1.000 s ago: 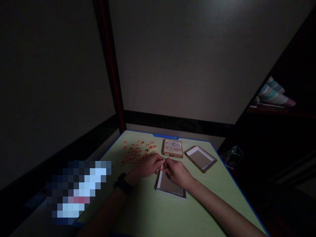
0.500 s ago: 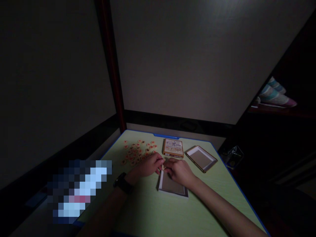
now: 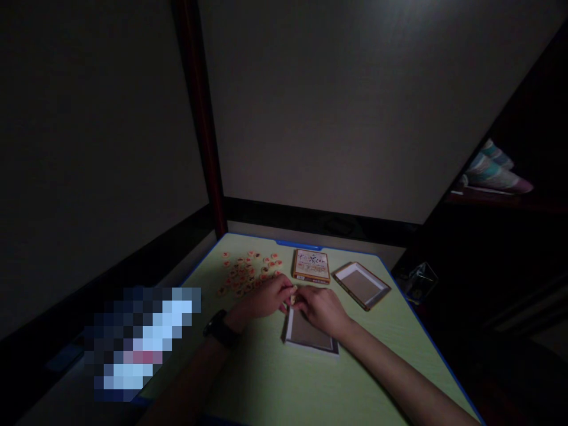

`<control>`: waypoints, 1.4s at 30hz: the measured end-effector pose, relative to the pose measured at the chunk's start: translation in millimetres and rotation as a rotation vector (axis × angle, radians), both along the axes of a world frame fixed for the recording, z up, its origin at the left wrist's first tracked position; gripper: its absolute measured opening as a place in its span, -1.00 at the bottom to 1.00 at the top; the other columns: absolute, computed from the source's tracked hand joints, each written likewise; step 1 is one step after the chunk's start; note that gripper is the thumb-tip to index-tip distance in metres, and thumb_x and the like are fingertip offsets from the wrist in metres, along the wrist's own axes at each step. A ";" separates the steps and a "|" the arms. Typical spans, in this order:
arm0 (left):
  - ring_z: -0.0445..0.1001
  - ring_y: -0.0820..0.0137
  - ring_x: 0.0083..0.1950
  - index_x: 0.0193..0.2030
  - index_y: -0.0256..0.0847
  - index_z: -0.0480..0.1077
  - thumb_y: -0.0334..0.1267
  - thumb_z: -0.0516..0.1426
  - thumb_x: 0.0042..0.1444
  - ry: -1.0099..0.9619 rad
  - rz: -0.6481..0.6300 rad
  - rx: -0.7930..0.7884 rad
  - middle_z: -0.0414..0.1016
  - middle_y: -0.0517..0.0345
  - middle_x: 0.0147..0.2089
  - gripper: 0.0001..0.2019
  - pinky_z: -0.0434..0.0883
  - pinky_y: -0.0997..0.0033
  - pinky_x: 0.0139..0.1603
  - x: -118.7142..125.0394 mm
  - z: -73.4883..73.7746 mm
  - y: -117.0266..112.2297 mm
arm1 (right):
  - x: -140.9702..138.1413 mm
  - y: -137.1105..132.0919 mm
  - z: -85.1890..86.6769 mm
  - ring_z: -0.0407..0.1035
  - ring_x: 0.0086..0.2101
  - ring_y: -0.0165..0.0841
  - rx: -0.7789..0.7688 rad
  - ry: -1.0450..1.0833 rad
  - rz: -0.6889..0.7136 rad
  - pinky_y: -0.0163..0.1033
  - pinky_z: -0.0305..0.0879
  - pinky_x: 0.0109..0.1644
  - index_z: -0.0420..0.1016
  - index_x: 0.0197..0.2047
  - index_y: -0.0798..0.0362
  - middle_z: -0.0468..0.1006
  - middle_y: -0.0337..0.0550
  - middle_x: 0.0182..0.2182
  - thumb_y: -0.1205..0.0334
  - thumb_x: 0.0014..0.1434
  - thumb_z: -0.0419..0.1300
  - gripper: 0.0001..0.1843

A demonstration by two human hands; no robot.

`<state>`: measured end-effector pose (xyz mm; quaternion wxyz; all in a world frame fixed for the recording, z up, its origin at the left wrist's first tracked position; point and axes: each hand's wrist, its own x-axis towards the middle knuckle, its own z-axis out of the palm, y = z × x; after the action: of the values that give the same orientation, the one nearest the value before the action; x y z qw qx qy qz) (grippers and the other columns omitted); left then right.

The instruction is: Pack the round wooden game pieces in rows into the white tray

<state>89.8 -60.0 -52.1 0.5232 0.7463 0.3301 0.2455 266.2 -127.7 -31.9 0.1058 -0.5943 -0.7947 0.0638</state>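
Note:
My left hand [image 3: 270,294], with a dark watch [image 3: 222,328] on its wrist, is closed in a pinch at the far left corner of a shallow box tray [image 3: 310,349]. Small round pale xiangqi pieces [image 3: 293,300] show between its fingers and those of my right hand [image 3: 323,306]. My right hand is closed too, its fingertips meeting the left ones over the tray. Which fingers bear which piece is partly hidden. Loose xiangqi pieces [image 3: 242,272] with red and dark marks lie scattered beyond my left hand.
A printed box [image 3: 312,265] lies at the back of the green table [image 3: 261,373]. To its right rests an open box lid or tray [image 3: 362,284] with a brown rim. Walls stand behind and left. A clear container [image 3: 421,281] is beyond the right edge.
Both hands stay at the tray corner with almost no shift. The fingertips have moved slightly around the small pieces; everything else rests as before.

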 end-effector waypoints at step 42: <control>0.45 0.30 -0.14 -0.33 -0.19 0.45 -0.42 0.15 0.01 0.419 0.109 0.593 0.49 0.09 -0.29 -0.91 0.39 0.38 -0.07 13.2 11.0 -20.5 | 5.1 5.4 -7.7 0.50 -0.32 -0.26 0.091 0.387 0.008 -0.28 0.27 -0.22 0.59 -0.32 0.11 0.65 -0.06 -0.36 0.54 0.11 0.14 -0.78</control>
<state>103.0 -80.5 -41.2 0.1914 0.8809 0.3840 0.1998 271.3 -122.3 -39.5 0.2829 -0.5623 -0.7641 0.1413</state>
